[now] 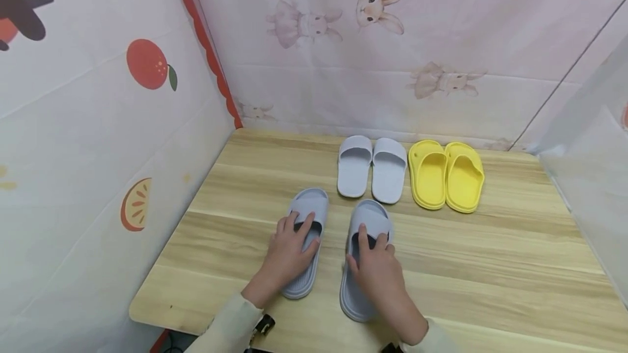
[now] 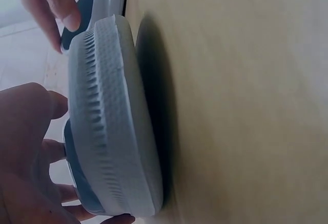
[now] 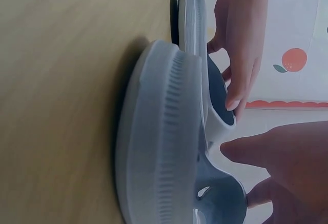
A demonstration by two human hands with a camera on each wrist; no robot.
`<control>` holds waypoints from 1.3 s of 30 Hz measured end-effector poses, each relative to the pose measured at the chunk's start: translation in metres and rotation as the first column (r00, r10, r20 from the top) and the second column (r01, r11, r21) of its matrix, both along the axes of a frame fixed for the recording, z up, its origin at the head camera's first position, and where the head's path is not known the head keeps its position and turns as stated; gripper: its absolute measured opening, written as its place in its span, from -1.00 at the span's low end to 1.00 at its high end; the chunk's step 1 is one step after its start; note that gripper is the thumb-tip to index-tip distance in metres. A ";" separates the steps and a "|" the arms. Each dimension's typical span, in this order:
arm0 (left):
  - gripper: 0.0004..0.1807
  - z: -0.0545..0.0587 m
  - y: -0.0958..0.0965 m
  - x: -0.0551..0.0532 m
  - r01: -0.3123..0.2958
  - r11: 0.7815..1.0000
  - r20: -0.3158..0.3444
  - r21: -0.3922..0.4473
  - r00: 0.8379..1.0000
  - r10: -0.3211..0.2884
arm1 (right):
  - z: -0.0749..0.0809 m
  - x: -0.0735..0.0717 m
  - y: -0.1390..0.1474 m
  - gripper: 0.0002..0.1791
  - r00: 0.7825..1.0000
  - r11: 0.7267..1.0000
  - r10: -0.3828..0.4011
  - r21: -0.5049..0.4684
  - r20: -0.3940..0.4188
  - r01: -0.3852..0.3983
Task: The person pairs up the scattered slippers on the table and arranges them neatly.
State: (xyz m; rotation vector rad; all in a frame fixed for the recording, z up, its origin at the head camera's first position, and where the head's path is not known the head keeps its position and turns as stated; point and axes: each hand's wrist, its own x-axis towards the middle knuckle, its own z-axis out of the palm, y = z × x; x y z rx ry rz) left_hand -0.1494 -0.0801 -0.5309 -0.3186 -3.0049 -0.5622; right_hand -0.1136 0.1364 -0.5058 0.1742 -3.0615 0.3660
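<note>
Two grey-blue slippers lie on the wooden tabletop, apart from each other, toes pointing away. My left hand is over the left slipper, its spread fingers touching the strap while the thumb stays off the sole. Over the right slipper is my right hand, fingers reaching forward onto the strap. In the right wrist view, one fingertip meets that strap and the thumb is held away from it. Both hands partly hide the slippers' foot openings.
Behind stand a pair of pale grey slippers and, to their right, a pair of yellow clogs, near the tabletop's back edge. Printed cloth walls with fruit and rabbits enclose the left, back and right sides.
</note>
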 end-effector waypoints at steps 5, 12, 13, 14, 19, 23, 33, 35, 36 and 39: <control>-0.30 0.001 0.002 -0.002 -0.004 1.000 -0.015 -0.019 1.000 0.004 | 0.001 -0.005 -0.011 -0.19 1.000 1.000 0.001 -0.011 -0.016 -0.001; -0.29 0.004 0.006 -0.003 -0.005 0.999 -0.020 -0.034 1.000 0.005 | 0.003 -0.010 -0.024 -0.21 0.998 1.000 0.005 -0.014 -0.056 -0.006; -0.29 0.004 0.007 -0.003 -0.004 0.999 -0.019 -0.035 1.000 0.003 | 0.003 -0.011 -0.026 -0.21 0.998 1.000 0.006 -0.018 -0.060 -0.008; -0.29 0.004 0.008 -0.003 -0.003 0.999 -0.016 -0.036 1.000 0.002 | 0.003 -0.011 -0.027 -0.22 0.998 1.000 0.007 -0.021 -0.061 -0.008; -0.29 0.006 0.011 -0.002 -0.007 0.999 -0.012 -0.044 1.000 0.006 | 0.005 -0.013 -0.036 -0.22 0.999 0.999 0.015 -0.036 -0.043 -0.016; -0.30 0.010 0.011 0.001 -0.003 0.999 -0.016 -0.035 1.000 0.003 | 0.004 -0.013 -0.042 -0.23 0.999 0.999 0.031 -0.026 -0.044 -0.033; -0.31 0.013 0.005 0.006 -0.021 0.999 -0.011 -0.025 1.000 0.021 | 0.006 -0.008 -0.051 -0.25 0.994 0.997 0.059 -0.034 -0.093 -0.062; -0.32 0.013 0.002 0.006 -0.021 1.000 -0.016 -0.015 1.000 0.021 | 0.005 -0.007 -0.054 -0.26 0.993 0.997 0.060 -0.050 -0.100 -0.066; -0.32 0.013 0.001 0.007 -0.023 1.000 -0.021 -0.012 1.000 0.022 | 0.004 -0.007 -0.055 -0.26 0.993 0.996 0.061 -0.060 -0.101 -0.068; -0.34 0.012 -0.006 0.008 -0.040 0.999 -0.036 0.000 0.999 0.040 | 0.003 -0.007 -0.060 -0.28 0.992 0.993 0.075 -0.079 -0.097 -0.083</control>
